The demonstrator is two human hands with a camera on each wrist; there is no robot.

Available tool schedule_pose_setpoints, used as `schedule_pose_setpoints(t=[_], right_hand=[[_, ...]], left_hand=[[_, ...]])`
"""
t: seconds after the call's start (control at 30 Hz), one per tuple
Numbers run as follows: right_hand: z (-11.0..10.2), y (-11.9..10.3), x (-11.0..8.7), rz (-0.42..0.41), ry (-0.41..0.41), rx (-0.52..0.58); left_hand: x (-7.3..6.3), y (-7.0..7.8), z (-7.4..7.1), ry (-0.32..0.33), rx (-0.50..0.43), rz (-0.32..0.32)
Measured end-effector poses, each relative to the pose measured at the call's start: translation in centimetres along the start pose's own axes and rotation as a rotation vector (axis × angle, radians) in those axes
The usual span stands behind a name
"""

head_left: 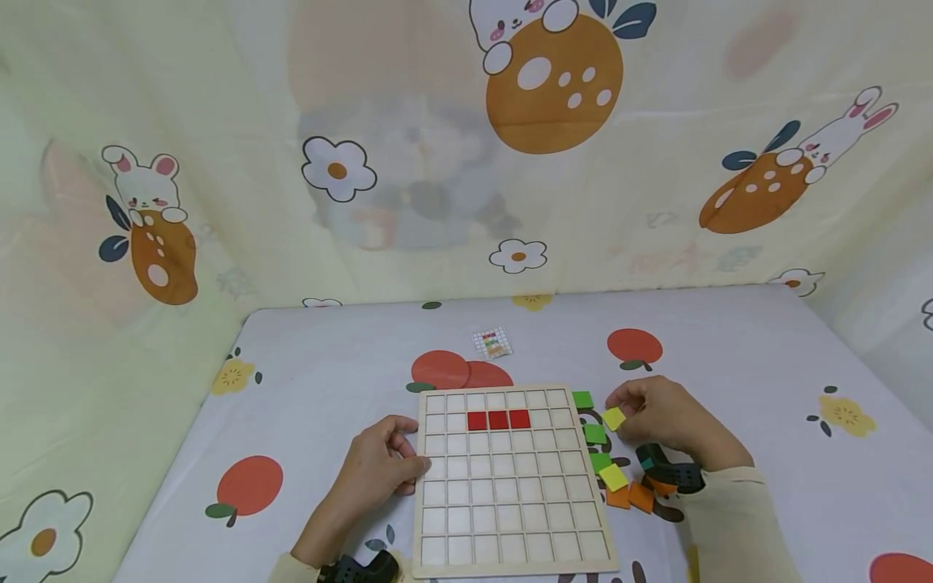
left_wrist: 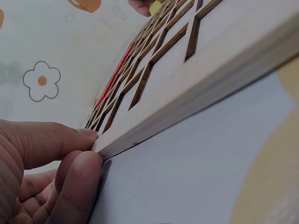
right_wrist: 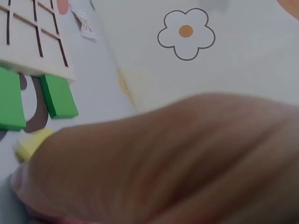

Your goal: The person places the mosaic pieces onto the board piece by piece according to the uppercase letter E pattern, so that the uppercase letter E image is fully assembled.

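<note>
A wooden grid board (head_left: 515,518) lies on the table, with three red tiles (head_left: 498,419) in a row in its second row from the far side. At the board's left edge, my left hand (head_left: 375,461) grips the rim between thumb and fingers; the left wrist view shows the fingertips against the wooden frame (left_wrist: 187,98). Just right of the board, my right hand (head_left: 659,417) pinches a yellow tile (head_left: 614,419). In the right wrist view that tile (right_wrist: 33,143) is partly covered by the hand.
Green tiles (head_left: 594,434), another yellow tile (head_left: 614,478) and orange tiles (head_left: 641,497) lie along the board's right side. Some orange is partly behind the right wrist. A small patterned card or packet (head_left: 492,343) lies beyond the board. A printed cloth curtain (head_left: 408,275) hangs behind the table.
</note>
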State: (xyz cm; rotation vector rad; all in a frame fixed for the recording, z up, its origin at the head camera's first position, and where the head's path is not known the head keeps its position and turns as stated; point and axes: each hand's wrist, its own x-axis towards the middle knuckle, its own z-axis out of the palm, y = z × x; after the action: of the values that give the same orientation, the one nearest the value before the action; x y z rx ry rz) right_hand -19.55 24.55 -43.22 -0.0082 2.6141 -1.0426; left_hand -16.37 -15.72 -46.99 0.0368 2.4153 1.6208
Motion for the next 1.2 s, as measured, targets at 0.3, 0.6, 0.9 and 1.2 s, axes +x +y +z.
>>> schedule_pose_setpoints(t=[0.3,0.6,0.9,1.2], right_hand=[[0.0,-0.2,0.0,-0.021,0.022,-0.083],[0.0,-0.2,0.0,-0.046,0.035,-0.077],[1.0,-2.0,0.0,-0.141,0.063,-0.045],[3.7,-4.5,0.5,-0.184,0.054,-0.025]], left_hand=[[0.1,-0.2,0.0,-0.001,0.007,0.023],[0.1,-0.2,0.0,0.001,0.004,0.025],[0.0,-0.2,0.0,0.002,-0.004,0.010],[0.0,-0.1,0.1,0.005,0.004,0.015]])
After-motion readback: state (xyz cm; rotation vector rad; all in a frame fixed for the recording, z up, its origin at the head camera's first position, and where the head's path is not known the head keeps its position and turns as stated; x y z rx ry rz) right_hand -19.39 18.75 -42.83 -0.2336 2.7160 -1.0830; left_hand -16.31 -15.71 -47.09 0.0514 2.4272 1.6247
